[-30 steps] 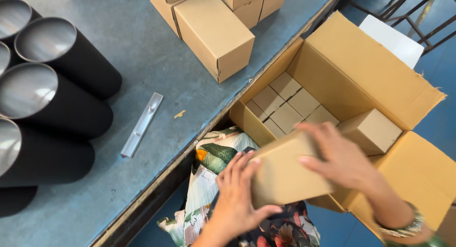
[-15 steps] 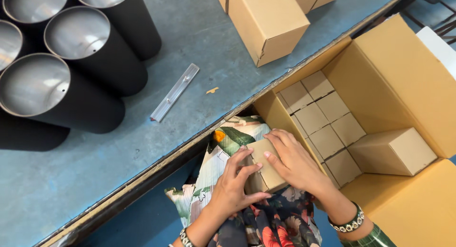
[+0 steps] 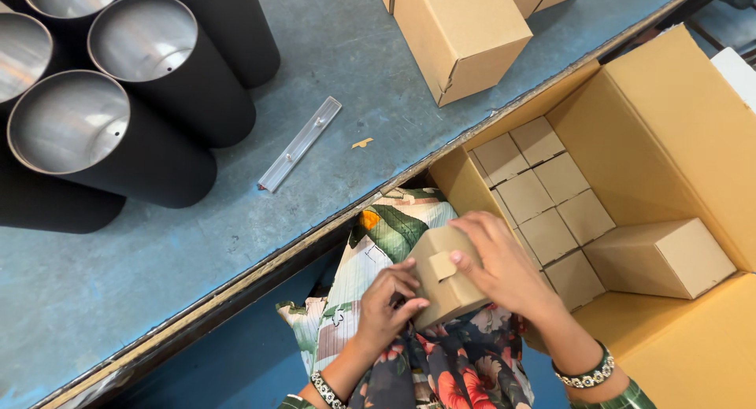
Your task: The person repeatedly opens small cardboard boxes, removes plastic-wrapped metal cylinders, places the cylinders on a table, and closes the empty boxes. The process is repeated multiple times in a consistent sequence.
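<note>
While both hands grip a small cardboard box (image 3: 445, 279) over the lap, the step in hand looks like closing its end: the left hand (image 3: 386, 305) pinches the lower corner with curled fingers (image 3: 405, 273), and the right hand (image 3: 504, 266) lies over the top, its fingertips (image 3: 455, 257) pressing beside a small tuck flap (image 3: 441, 265) that stands slightly raised. By my judgement, that flap needs pushing flat into its slot while the left keeps the box from twisting.

Just beyond the right fingers, a large open carton (image 3: 669, 141) holds a layer of plain brown boxes (image 3: 543, 196) packed end-up in rows, with one more box (image 3: 660, 258) lying on its side on top of them. Further past the fingertips, on the blue-grey table (image 3: 331, 70), sits a longer sealed brown box (image 3: 461, 35). Up and away from the left fingers stand black tubes (image 3: 150, 70) with shiny metal insides, and between them and the hands lies a clear flat strip (image 3: 301, 144). No labels or signs show on any package
</note>
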